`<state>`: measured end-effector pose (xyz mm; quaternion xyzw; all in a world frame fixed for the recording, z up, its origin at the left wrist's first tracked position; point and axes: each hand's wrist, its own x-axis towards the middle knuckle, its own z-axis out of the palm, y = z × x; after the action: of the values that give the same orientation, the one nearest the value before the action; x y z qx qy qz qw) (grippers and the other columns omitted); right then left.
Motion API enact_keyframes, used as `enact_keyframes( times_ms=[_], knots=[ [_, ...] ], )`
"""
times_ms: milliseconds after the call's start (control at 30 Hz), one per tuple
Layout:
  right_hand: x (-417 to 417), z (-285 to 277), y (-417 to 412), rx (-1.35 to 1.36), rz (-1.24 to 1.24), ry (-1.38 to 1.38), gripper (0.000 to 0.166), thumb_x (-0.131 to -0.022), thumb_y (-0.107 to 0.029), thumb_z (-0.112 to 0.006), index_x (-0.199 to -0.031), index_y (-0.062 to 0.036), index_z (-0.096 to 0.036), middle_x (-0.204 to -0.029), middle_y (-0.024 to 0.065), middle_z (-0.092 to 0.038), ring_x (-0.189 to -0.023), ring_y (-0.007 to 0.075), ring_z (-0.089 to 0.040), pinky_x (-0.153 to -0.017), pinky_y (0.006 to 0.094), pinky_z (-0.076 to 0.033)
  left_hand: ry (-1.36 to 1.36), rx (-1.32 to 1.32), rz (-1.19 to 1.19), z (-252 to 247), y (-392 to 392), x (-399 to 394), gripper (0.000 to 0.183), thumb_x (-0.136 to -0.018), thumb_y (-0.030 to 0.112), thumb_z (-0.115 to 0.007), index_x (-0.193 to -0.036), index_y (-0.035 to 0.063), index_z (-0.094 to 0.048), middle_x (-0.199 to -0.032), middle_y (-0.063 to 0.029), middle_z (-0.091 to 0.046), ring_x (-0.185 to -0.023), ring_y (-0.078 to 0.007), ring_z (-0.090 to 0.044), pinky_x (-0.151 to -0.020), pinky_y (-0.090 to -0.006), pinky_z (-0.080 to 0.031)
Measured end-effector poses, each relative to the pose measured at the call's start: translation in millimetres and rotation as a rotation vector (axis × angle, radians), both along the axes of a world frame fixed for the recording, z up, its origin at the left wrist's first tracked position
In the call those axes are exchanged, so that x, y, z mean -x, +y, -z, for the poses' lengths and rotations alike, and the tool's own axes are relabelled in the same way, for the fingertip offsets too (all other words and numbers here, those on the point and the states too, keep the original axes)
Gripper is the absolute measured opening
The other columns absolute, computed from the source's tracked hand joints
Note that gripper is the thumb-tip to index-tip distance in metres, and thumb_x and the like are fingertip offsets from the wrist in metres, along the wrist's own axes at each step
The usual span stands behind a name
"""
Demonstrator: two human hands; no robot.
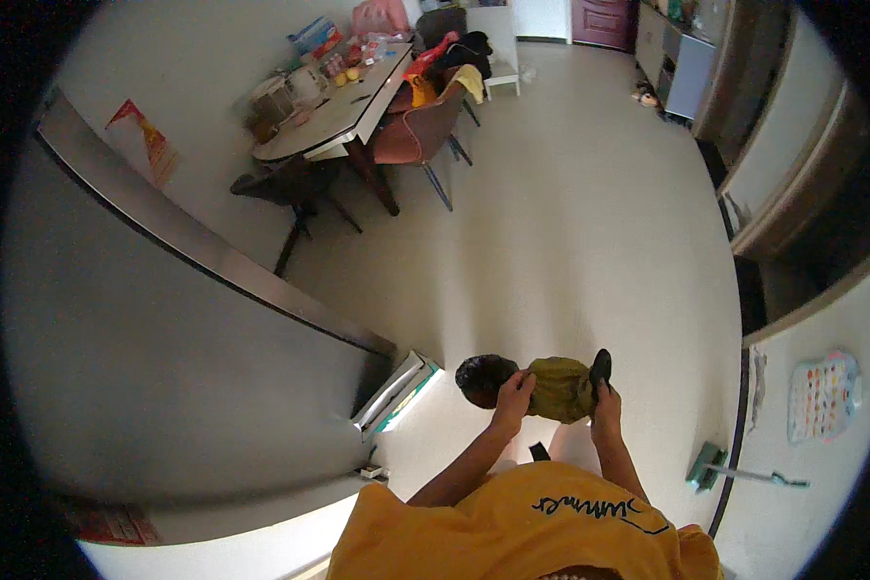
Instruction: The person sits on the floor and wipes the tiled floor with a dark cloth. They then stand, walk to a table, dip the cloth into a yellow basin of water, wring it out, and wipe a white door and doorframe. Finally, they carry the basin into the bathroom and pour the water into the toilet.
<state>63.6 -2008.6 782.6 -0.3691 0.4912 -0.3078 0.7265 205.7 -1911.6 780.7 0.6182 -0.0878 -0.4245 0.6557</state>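
In front of my body, both hands hold up an olive-green gathered fabric item [562, 389]. My left hand [515, 400] grips its left end, where a glossy black rounded piece [486, 378] sticks out; whether this is plastic or part of the same item I cannot tell. At the other end, my right hand [606, 412] is closed around the edge beside a dark, flat oval part [602, 368]. The exact kind of item is unclear.
A grey partition panel [188, 348] stands at my left, with flat boxes [399, 395] leaning at its end. A broom [710, 467] rests by the right wall. Farther off are a cluttered table [348, 119], a pink chair [420, 138], a dark chair [293, 181] and a cabinet [685, 72].
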Motion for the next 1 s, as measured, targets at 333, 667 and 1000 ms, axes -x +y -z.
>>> enact_keyframes(
  times_ms=[333, 667, 1000],
  knots=[
    [-91.1, -38.3, -160.1, 1.193, -0.896, 0.222, 0.04, -0.072, -0.014, -0.06, -0.108, 0.0015, -0.052, -0.103, 0.0211, -0.051, -0.095, 0.0349, -0.049, -0.083, 0.0388, -0.04, 0.709, 0.257, -0.099, -4.6, -152.8, -33.5, 0.038, -0.084, 0.034, -0.056, -0.112, 0.0101, -0.048, -0.108, -0.0059, -0.05, -0.097, -0.0171, -0.051, -0.083, -0.0307, -0.044],
    [-138.7, -52.7, -239.5, 1.046, -1.002, -0.101, 0.02, -0.076, -0.005, -0.057, -0.096, -0.0069, -0.061, -0.104, 0.0114, -0.058, -0.097, 0.0274, -0.054, -0.084, 0.0384, -0.043, 0.811, 0.379, -0.737, 5.5, -197.6, -72.6, 0.025, -0.09, 0.022, -0.046, -0.104, 0.0024, -0.051, -0.099, -0.0114, -0.057, -0.092, -0.0256, -0.054, -0.082, -0.037, -0.046],
    [-163.1, -2.1, -319.4, 0.252, -1.117, 0.134, 0.031, -0.086, -0.034, -0.055, -0.098, -0.0057, -0.061, -0.093, 0.0041, -0.062, -0.083, 0.0118, -0.057, -0.071, 0.0285, -0.046, 0.521, 0.67, -0.709, -9.4, -184.2, -115.8, 0.034, -0.08, 0.018, -0.05, -0.107, -0.0008, -0.049, -0.105, -0.0143, -0.056, -0.096, -0.0288, -0.055, -0.086, -0.0409, -0.045]
  ],
)
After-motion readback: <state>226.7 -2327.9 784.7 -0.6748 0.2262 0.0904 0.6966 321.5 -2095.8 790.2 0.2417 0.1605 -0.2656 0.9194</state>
